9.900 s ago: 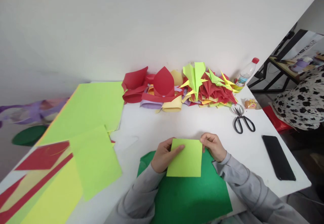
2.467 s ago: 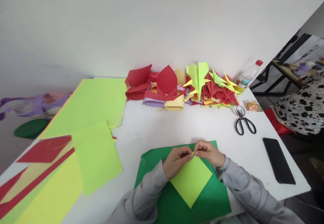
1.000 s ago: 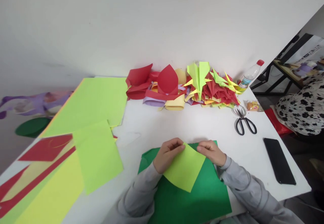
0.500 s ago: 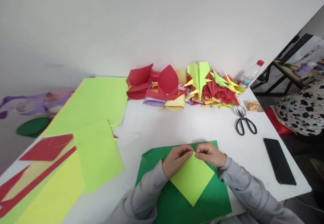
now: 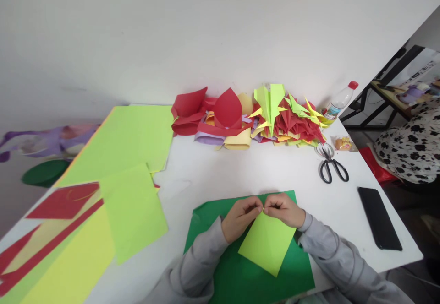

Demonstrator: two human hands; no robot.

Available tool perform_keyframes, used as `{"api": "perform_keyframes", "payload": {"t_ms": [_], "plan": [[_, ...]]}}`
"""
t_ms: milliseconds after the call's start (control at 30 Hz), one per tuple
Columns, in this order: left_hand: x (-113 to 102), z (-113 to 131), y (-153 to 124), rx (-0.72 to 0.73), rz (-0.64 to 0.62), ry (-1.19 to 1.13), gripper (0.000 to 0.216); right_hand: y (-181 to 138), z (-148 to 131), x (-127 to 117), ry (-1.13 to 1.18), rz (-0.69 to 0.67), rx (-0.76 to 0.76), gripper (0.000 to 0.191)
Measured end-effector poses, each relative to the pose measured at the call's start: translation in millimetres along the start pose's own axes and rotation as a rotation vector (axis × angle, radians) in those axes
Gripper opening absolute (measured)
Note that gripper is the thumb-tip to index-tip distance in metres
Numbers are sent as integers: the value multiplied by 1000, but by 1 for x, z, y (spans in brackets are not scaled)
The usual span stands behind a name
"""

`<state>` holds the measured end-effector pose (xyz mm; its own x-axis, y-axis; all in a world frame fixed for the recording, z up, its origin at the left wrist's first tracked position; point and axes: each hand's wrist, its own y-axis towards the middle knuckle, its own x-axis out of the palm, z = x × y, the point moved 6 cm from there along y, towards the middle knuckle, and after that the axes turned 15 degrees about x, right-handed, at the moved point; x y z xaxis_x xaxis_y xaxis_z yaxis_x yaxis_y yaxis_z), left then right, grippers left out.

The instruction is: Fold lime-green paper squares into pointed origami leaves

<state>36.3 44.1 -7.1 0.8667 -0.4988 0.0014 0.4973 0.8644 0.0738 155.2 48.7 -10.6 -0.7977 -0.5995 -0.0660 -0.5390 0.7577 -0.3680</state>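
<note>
A small square of lime-green paper hangs by its top corner from my fingertips, over a dark green sheet. My left hand is closed in a pinch at the left of that corner. From the right, my right hand pinches at the same corner, thumb and forefinger together. The two sets of fingertips nearly touch and hide the very tip. A faint crease seems to run down the middle of the square.
Loose paper sheets lie at the left. Along the wall are curled red paper pieces and a heap of folded paper shapes. A bottle, scissors, a wrapped snack and a black phone are on the right.
The lime-green square has turned slightly, its bottom corner swinging to the right. My right hand has shifted a little left, bringing both hands' fingertips closer together at the corner.
</note>
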Motion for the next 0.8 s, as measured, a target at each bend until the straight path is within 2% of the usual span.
{"api": "perform_keyframes", "payload": {"t_ms": [400,600,800], "plan": [[1,-4,-2,-32,-5,-85,32,1,0,-2,40,-7,27,43],[-2,-2,0,4,21,-44,29,1,2,0,13,2,22,40],[0,-2,0,2,-10,-40,27,0,0,2,27,-3,-6,39]]}}
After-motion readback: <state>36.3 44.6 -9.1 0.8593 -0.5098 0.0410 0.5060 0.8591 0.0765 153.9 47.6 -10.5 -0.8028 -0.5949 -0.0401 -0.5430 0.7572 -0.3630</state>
